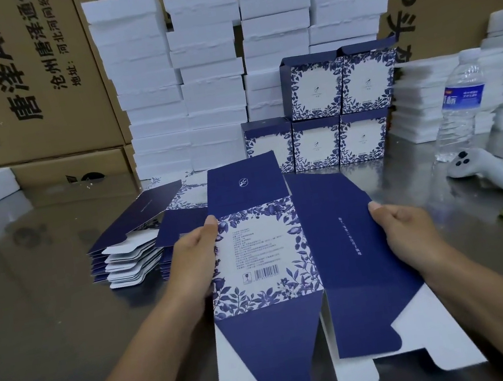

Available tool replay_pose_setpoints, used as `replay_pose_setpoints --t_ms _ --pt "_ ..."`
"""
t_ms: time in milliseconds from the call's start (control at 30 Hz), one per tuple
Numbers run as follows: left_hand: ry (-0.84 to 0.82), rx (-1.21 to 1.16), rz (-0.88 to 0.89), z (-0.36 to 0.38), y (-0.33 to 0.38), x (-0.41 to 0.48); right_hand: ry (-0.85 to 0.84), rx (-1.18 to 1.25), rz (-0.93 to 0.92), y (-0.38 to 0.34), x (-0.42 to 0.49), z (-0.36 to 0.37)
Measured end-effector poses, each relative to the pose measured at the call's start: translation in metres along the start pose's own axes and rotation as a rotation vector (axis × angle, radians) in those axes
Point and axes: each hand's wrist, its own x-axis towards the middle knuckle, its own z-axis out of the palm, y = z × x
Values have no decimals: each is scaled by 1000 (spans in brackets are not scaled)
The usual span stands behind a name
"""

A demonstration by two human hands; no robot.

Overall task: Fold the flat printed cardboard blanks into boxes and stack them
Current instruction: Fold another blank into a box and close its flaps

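Blank (262, 248) bears barcode (266, 272), Chinese print (350, 235).

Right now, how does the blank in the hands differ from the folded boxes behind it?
The held blank is flat, its flaps spread out; the folded boxes are set up as cubes. The left hand and right hand grip the held blank at its side edges; the folded boxes stand untouched, stacked in two rows. Both carry the same blue floral print.

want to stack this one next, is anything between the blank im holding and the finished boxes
Nothing visible. The blank is directly in front of the finished boxes; the flat pile lies off to the left.
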Motion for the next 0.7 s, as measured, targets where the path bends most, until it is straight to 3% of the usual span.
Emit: replay_pose_setpoints --t_ms 200,400,700 --pt "61 127 230 2 -1 -2 -7 96 27 1 1 0" --pt "79 108 205 -3 -4 -1 -67 170 70 0 -4 4" --pt "4 -4 110 1 -7 1 4 -67 -40 0 3 -2"
